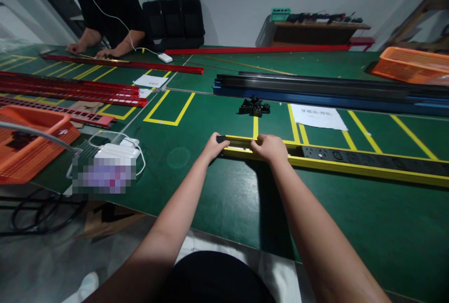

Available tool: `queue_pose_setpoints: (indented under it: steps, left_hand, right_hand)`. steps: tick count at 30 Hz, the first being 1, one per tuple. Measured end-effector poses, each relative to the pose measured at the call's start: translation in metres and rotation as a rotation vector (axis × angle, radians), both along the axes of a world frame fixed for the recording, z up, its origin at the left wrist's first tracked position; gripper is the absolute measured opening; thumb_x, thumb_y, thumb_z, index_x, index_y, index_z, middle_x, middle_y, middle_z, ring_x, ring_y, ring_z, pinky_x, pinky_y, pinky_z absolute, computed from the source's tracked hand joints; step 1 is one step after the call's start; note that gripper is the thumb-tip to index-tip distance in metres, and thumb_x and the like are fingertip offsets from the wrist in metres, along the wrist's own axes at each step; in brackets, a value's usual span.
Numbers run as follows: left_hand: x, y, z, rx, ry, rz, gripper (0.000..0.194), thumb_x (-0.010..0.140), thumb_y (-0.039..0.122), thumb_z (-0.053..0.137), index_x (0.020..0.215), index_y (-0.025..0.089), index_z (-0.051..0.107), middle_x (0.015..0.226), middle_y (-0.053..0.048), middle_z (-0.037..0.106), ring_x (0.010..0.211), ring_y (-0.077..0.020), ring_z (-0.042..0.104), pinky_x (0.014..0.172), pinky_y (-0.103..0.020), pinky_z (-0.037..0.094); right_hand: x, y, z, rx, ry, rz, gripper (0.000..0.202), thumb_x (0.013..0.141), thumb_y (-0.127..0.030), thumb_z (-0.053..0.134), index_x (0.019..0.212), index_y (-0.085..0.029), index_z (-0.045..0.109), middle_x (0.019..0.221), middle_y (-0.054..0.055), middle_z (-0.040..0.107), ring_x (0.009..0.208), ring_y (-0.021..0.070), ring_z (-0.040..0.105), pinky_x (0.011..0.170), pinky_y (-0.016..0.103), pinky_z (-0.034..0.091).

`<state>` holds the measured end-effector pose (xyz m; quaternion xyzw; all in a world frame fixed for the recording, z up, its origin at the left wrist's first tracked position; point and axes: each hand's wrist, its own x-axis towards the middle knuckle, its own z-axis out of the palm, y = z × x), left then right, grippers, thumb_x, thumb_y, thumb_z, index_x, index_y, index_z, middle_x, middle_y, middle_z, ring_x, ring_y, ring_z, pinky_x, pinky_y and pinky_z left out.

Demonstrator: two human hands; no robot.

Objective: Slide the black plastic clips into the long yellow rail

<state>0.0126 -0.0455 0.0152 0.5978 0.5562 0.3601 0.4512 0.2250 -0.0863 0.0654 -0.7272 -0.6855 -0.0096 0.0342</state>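
Note:
A long yellow metal rail (351, 168) lies across the green table in front of me, with a row of black socket modules (345, 155) in its right part. My left hand (213, 147) is closed around the rail's left end, where a small black piece (220, 139) shows at the fingers. My right hand (271, 147) grips the rail farther along, its fingers bent at the open channel. Between the hands the channel shows no module. What lies under the right fingers is hidden. Behind the rail sits a heap of small black parts (254, 106).
Dark and blue rails (315, 92) lie behind, beside a paper label (319, 117). Red rails (70, 89), an orange basket (31, 144) and a white power adapter (117, 155) are at left. Another orange basket (414, 64) stands at right. A co-worker (112, 18) handles a strip across the table.

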Motion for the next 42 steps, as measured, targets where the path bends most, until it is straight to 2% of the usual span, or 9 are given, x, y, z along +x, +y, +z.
queue_pose_setpoints:
  steps: [4, 7, 11, 14, 19, 24, 29, 34, 42]
  left_hand:
    - [0.000, -0.001, -0.002, 0.083, -0.042, 0.099, 0.050, 0.078, 0.057, 0.047, 0.108, 0.018, 0.048, 0.107, -0.010, 0.060, 0.104, -0.0203, 0.055, 0.094, -0.036, 0.039]
    - [0.004, 0.000, -0.002, 0.154, -0.126, 0.152, 0.061, 0.083, 0.062, 0.030, 0.130, 0.023, 0.036, 0.142, -0.009, 0.036, 0.134, -0.0196, 0.031, 0.110, -0.036, 0.025]
    - [0.017, 0.005, 0.002, 0.049, -0.195, -0.084, 0.066, 0.082, 0.067, 0.018, 0.140, 0.035, 0.018, 0.154, 0.001, 0.010, 0.143, -0.0188, 0.002, 0.115, -0.039, 0.011]
    - [0.021, 0.008, 0.007, 0.045, -0.107, -0.245, 0.078, 0.078, 0.067, 0.036, 0.143, 0.031, 0.012, 0.155, -0.002, -0.003, 0.142, -0.0234, -0.010, 0.114, -0.046, 0.001]
    - [0.002, 0.001, 0.004, 0.118, -0.077, -0.464, 0.114, 0.057, 0.046, 0.075, 0.144, 0.023, 0.005, 0.150, -0.017, 0.018, 0.138, -0.0296, 0.023, 0.111, -0.046, 0.020]
    - [-0.008, -0.008, 0.001, 0.198, -0.025, -0.367, 0.088, 0.056, 0.037, 0.076, 0.132, 0.020, 0.036, 0.129, -0.013, 0.049, 0.119, -0.0256, 0.048, 0.104, -0.040, 0.034]
    - [-0.004, -0.006, 0.006, 0.196, 0.021, -0.324, 0.076, 0.051, 0.030, 0.077, 0.119, 0.018, 0.045, 0.116, -0.009, 0.057, 0.108, -0.0223, 0.054, 0.096, -0.036, 0.041]
    - [-0.006, -0.002, 0.003, 0.242, -0.009, -0.374, 0.071, 0.054, 0.027, 0.074, 0.118, 0.017, 0.045, 0.115, -0.009, 0.057, 0.105, -0.0206, 0.054, 0.095, -0.033, 0.040]
    - [-0.005, 0.002, -0.003, 0.189, -0.103, -0.385, 0.075, 0.051, 0.026, 0.077, 0.117, 0.016, 0.045, 0.118, -0.012, 0.056, 0.107, -0.0211, 0.055, 0.097, -0.037, 0.040]
  right_hand:
    - [0.000, 0.000, -0.001, 0.008, -0.005, 0.011, 0.054, 0.084, -0.055, 0.029, 0.086, -0.018, 0.068, 0.083, 0.011, 0.066, 0.076, 0.0231, 0.059, 0.066, 0.030, 0.037]
    - [0.000, 0.000, -0.002, 0.019, -0.015, 0.022, 0.052, 0.085, -0.053, 0.028, 0.085, -0.018, 0.067, 0.084, 0.011, 0.066, 0.076, 0.0226, 0.059, 0.067, 0.030, 0.037]
    - [0.000, -0.001, -0.001, 0.022, -0.024, 0.041, 0.052, 0.086, -0.052, 0.028, 0.085, -0.018, 0.067, 0.084, 0.011, 0.067, 0.077, 0.0220, 0.059, 0.068, 0.030, 0.037]
    - [-0.001, -0.002, 0.001, 0.010, -0.023, 0.050, 0.052, 0.086, -0.053, 0.027, 0.086, -0.018, 0.067, 0.087, 0.011, 0.067, 0.079, 0.0220, 0.059, 0.069, 0.030, 0.037]
    - [0.000, -0.003, 0.004, -0.012, 0.003, 0.054, 0.057, 0.086, -0.058, 0.025, 0.087, -0.019, 0.066, 0.086, 0.010, 0.067, 0.079, 0.0217, 0.059, 0.069, 0.030, 0.037]
    - [0.001, 0.001, 0.009, -0.084, 0.086, 0.030, 0.063, 0.083, -0.065, 0.023, 0.094, -0.021, 0.067, 0.092, 0.011, 0.066, 0.086, 0.0240, 0.058, 0.074, 0.033, 0.038]
    - [-0.041, 0.007, 0.010, -0.112, 0.225, -0.049, 0.065, 0.077, -0.071, 0.032, 0.110, -0.023, 0.061, 0.109, 0.012, 0.062, 0.105, 0.0295, 0.051, 0.091, 0.047, 0.030]
    - [-0.095, 0.012, 0.004, -0.055, 0.232, -0.106, 0.054, 0.073, -0.058, 0.048, 0.110, -0.019, 0.059, 0.115, 0.014, 0.056, 0.113, 0.0330, 0.044, 0.101, 0.055, 0.016]
    - [-0.089, 0.016, 0.006, -0.065, 0.288, -0.163, 0.054, 0.072, -0.046, 0.049, 0.115, -0.013, 0.052, 0.117, 0.017, 0.054, 0.115, 0.0329, 0.043, 0.103, 0.050, 0.016]
